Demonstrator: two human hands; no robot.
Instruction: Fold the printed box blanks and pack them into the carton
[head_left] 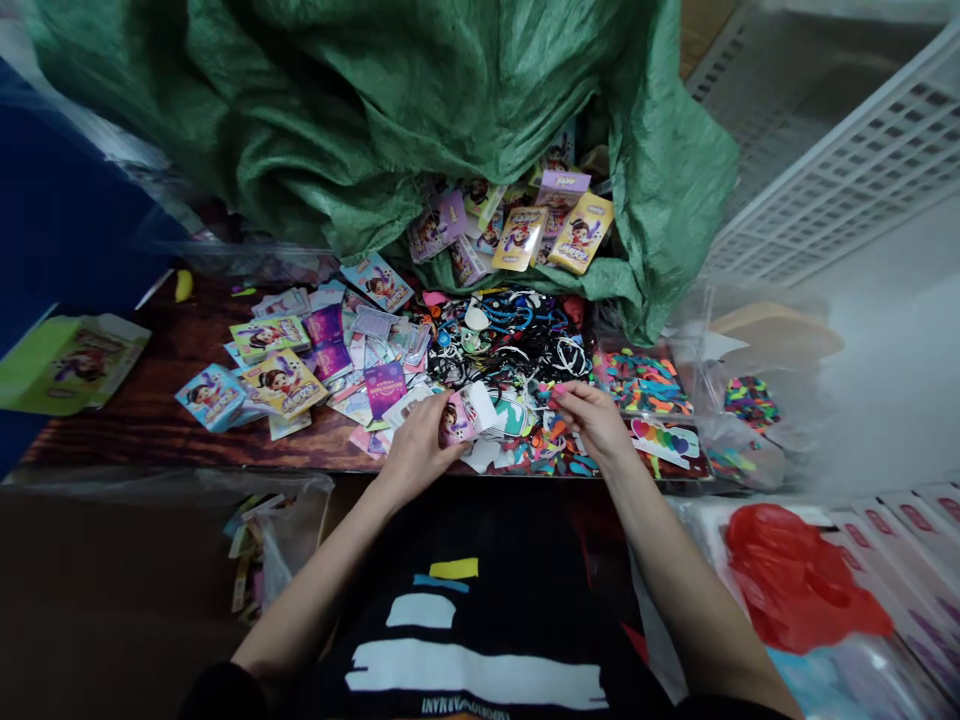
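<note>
My left hand is closed around a small pink box printed with a cartoon figure, its white flap standing up at the top right. To the right, my right hand pinches a small bright pink piece, too small to name. Between and beyond my hands lies a heap of black, white and blue cords. Small colourful pieces are scattered below my right hand. Left of my left hand, purple cards and other printed sheets lie in a loose pile.
A green woven sack hangs over the back, with several printed boxes at its mouth. More boxes lie at left. A clear tray of colourful pieces stands at right. Below are a lined carton and a red plastic bag.
</note>
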